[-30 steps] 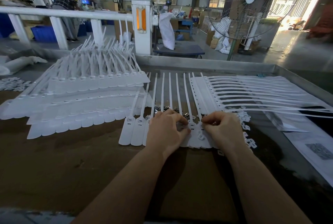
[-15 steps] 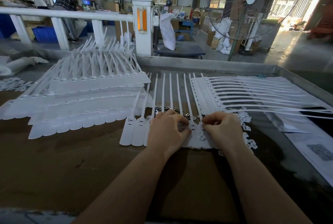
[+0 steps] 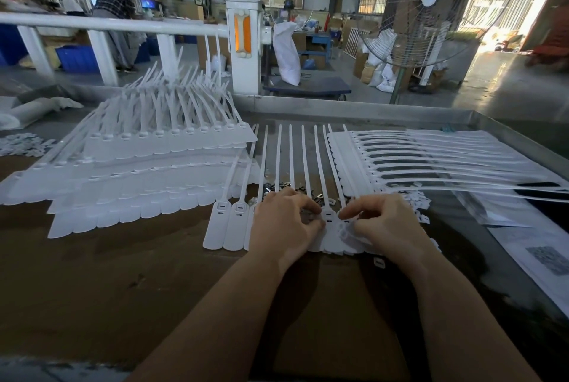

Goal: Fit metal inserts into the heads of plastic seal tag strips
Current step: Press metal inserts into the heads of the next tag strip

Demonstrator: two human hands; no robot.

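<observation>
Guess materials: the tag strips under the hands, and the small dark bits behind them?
Tag strips: likely moulded plastic, matte white, faintly translucent; thin tails bend. Small bits: probably stamped metal, grey with glints, too small to confirm.

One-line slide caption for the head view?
Both hands, left and right, work on the heads of a seal tag strip row beside stacked strips.

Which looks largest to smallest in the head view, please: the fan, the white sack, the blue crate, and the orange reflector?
1. Fan, largest by far.
2. White sack.
3. Blue crate, partly hidden by the railing and at a different distance from the camera, so its place against the sack is unsure.
4. Orange reflector, smallest.
</observation>
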